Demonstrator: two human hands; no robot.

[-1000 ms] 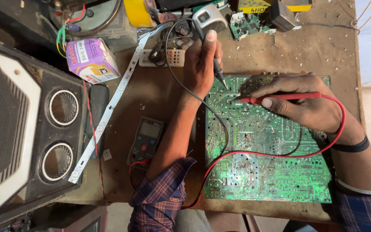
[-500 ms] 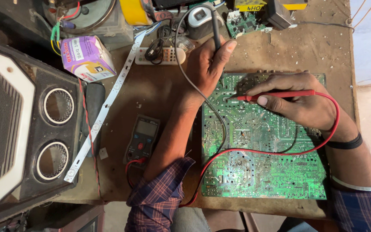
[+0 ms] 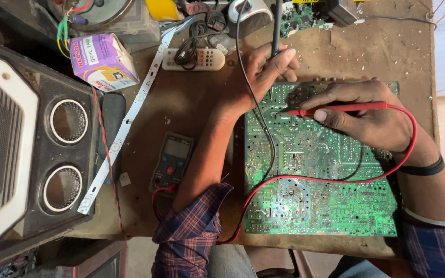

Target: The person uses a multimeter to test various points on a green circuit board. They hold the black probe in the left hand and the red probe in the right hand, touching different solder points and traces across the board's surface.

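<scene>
L hand (image 3: 269,64) grip pinches black probe (image 3: 276,25), pointing 12 o'clock, above the board. R hand (image 3: 369,121) grip pinches red probe (image 3: 343,109), tip at 9 o'clock on green circuit board (image 3: 320,201), centre-right of table (image 3: 191,103).

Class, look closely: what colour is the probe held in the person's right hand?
Red; the probe shows best in the head view, pinched in the right hand.

On the worktop (image 3: 387,46): one green circuit board (image 3: 320,170), one red probe (image 3: 343,109), one black probe (image 3: 276,25), one multimeter (image 3: 172,162), one remote control (image 3: 194,59), one white LED strip (image 3: 122,131), one purple box (image 3: 103,61), one speaker cabinet (image 3: 21,149) with two round ports.
</scene>
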